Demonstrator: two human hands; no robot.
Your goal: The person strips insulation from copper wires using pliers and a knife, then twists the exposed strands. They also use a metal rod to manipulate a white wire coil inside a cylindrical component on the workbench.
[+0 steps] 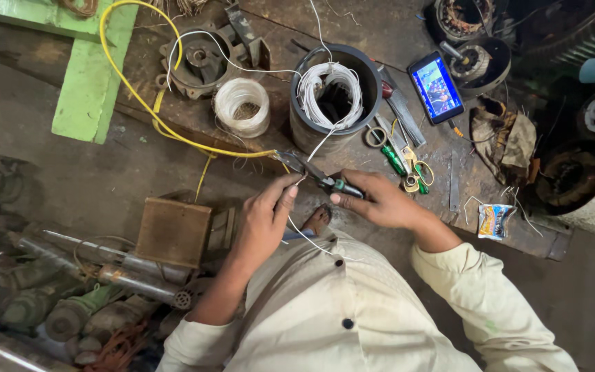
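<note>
1. Steel-jawed pliers with dark green-trimmed handles [325, 180] sit in the right hand [378, 201], fingers wrapped tight round the grips, jaws pointing left toward the yellow insulated cable [139, 96].
2. Left hand [268, 219] comes in just beside them, thumb and forefinger pinched narrow on a thin white wire [304, 234] that trails down over the cream shirt.
3. Above the hands stands a dark cylindrical motor stator with white wire windings [332, 96], a strand dropping from it to the pliers.
4. Beside the stator lies a small coil of white wire [242, 107]; to the right, a smartphone with a lit screen [435, 87].
5. Near the right wrist, green-handled screwdrivers [395, 160] rest on the grimy wooden board [380, 27].
</note>
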